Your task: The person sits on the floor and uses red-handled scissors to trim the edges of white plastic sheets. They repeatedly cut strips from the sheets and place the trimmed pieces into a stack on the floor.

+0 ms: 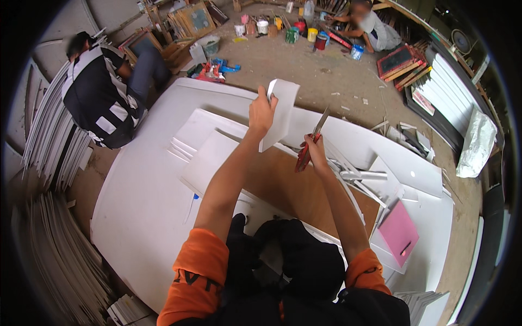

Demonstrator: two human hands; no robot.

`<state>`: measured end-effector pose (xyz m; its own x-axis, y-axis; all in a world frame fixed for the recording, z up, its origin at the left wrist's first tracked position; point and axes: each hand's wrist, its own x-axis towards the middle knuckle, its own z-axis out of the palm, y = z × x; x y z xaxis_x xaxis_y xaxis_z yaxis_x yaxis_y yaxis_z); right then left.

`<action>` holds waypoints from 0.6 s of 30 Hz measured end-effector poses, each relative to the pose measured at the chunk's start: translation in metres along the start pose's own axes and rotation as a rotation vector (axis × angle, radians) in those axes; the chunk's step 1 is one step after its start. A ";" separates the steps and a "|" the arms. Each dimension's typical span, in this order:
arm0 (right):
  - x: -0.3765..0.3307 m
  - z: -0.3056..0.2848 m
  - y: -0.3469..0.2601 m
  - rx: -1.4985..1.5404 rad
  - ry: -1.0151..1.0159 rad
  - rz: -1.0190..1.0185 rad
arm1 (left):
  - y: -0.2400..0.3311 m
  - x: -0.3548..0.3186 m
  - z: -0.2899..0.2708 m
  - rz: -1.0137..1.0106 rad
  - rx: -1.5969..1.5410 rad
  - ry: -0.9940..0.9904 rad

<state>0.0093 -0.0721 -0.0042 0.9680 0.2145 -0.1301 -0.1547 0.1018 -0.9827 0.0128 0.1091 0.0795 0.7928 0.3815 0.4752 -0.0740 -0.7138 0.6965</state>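
My left hand [261, 114] grips a bent white plastic sheet [284, 103] by its left edge, holding it up above the work surface. In my right hand [317, 150] is a red-handled utility knife [303, 158], its long blade pointing up and away from me. The blade is apart from the sheet, to its right. Below my hands lies a brown board [288, 182]. White panels [209, 157] are stacked at its left, partly behind my left forearm. Narrow white offcuts [356, 196] lie beside my right forearm.
A large white sheet [138, 190] spreads under everything. A pink sheet [399, 228] with a small dark object on it lies at right. One person [100, 92] sits at far left, another [375, 30] crouches at far right. Paint cans [321, 42] and wooden frames [399, 60] stand beyond.
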 end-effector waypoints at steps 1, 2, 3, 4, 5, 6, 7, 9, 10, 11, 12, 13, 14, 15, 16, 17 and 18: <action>-0.001 0.003 -0.016 0.040 -0.014 -0.035 | 0.010 -0.007 -0.004 0.016 -0.014 0.022; -0.003 0.012 -0.039 0.100 -0.056 -0.027 | 0.019 -0.012 -0.014 0.032 -0.023 0.055; -0.004 0.021 -0.063 0.142 -0.096 -0.013 | 0.028 -0.016 -0.022 0.048 -0.033 0.085; -0.005 0.036 -0.083 0.223 -0.110 0.008 | 0.037 -0.022 -0.036 0.092 -0.030 0.090; -0.006 0.045 -0.100 0.302 -0.112 0.039 | 0.045 -0.031 -0.044 0.131 -0.032 0.083; -0.008 0.051 -0.118 0.343 -0.121 0.090 | 0.053 -0.039 -0.051 0.171 -0.034 0.073; -0.009 0.052 -0.131 0.383 -0.125 0.146 | 0.059 -0.049 -0.054 0.187 -0.036 0.065; -0.018 0.049 -0.145 0.391 -0.149 0.204 | 0.068 -0.066 -0.058 0.221 -0.041 0.047; -0.018 0.042 -0.142 0.354 -0.163 0.208 | 0.070 -0.077 -0.058 0.206 0.006 -0.056; -0.028 0.055 -0.150 0.327 -0.212 0.213 | 0.062 -0.085 -0.063 0.314 0.021 -0.013; -0.043 0.065 -0.153 0.284 -0.235 0.223 | 0.052 -0.093 -0.067 0.422 0.039 0.028; -0.037 0.055 -0.147 0.248 -0.228 0.201 | 0.059 -0.098 -0.064 0.551 0.019 0.062; -0.033 0.040 -0.139 0.218 -0.227 0.174 | 0.070 -0.105 -0.066 0.531 -0.016 -0.030; -0.030 0.029 -0.124 0.191 -0.226 0.169 | 0.074 -0.114 -0.067 0.494 -0.046 -0.135; -0.039 0.029 -0.124 0.149 -0.222 0.116 | 0.078 -0.119 -0.074 0.459 -0.060 -0.233; -0.046 0.029 -0.124 0.107 -0.216 0.062 | 0.074 -0.118 -0.072 0.457 -0.060 -0.191; -0.051 0.029 -0.125 0.065 -0.206 0.007 | 0.068 -0.115 -0.066 0.456 -0.063 -0.150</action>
<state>-0.0266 -0.0672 0.1293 0.9069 0.4090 -0.1011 -0.1806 0.1605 -0.9704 -0.1235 0.0559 0.1076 0.7494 -0.0545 0.6599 -0.4673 -0.7496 0.4688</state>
